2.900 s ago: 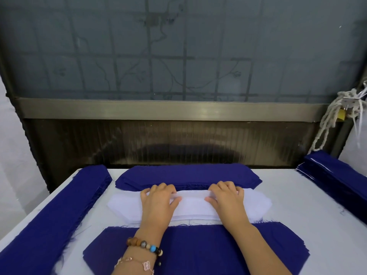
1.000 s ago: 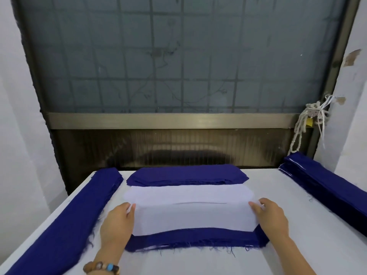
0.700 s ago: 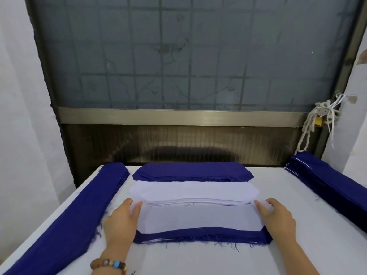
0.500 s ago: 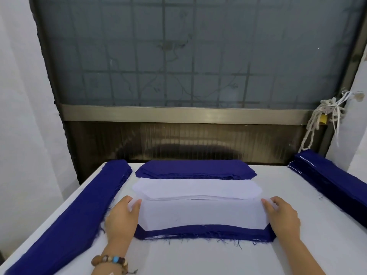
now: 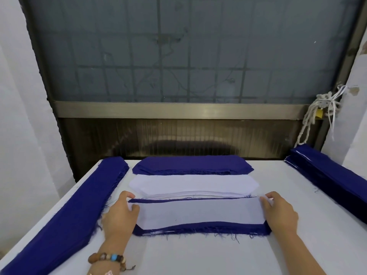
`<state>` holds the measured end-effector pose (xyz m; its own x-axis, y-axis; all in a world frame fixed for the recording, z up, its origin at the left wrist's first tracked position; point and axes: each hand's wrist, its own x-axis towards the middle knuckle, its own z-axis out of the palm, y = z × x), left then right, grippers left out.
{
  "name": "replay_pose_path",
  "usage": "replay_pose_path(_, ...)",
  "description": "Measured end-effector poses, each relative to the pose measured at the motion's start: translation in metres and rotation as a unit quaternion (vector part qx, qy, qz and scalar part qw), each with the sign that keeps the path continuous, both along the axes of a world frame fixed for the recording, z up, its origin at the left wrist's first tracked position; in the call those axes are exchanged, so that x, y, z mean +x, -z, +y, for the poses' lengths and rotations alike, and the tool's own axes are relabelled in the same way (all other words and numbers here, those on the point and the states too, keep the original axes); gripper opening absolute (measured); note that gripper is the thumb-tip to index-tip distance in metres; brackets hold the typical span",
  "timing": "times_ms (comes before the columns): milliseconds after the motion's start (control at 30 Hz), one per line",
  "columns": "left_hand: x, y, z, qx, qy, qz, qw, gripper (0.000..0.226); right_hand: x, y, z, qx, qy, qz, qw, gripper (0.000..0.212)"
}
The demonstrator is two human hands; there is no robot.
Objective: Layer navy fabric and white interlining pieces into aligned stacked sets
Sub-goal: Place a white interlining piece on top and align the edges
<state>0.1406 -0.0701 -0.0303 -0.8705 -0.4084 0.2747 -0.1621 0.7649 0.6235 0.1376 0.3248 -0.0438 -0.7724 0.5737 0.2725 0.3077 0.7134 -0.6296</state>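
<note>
Navy fabric piece [image 5: 198, 228] lies flat on the white table [image 5: 198, 255], on the near side of the interlining stack [image 5: 192, 184] and just clear of it. A single white interlining piece [image 5: 198, 213] lies on top of it.

Hands: both forearms reach in from the near edge, palms down, one at each end of the layered pair.
- Left hand [image 5: 119, 213]: at the left end. The thumb lies on the white piece and the fingers curl in close together above it, pinching that end. A beaded bracelet [image 5: 107, 258] sits on the wrist.
- Right hand [image 5: 280, 213]: at the right end, knuckles up, fingers held together with their tips at the edge of the white piece. The thumb is hidden, so whether it pinches or only rests cannot be told.

Condition of work: the white piece has clipped near corners and is narrower than the navy one. A frayed navy band shows along its near side, and a thin navy line along the side facing the interlining stack. The ends look roughly matched, though both hands cover them.

Surroundings: a navy stack [image 5: 192, 164] lies beyond the interlining stack, a long navy pile [image 5: 75, 211] to its left, and another navy pile [image 5: 327, 171] well to its right.
</note>
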Motion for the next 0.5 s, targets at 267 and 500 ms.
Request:
replay_pose_path(267,-0.0002,-0.0013,-0.0024,-0.040,-0.016,-0.020,0.999,0.009,0.0031,-0.0008,-0.0009,0.000,0.003,0.004,1.000,0.007)
replay_pose_path(500,-0.0023,0.0014,-0.0033,-0.040,-0.032,-0.014,0.999,0.014,0.0039,-0.0017,-0.0009,-0.007,0.000,0.008,1.000,0.005)
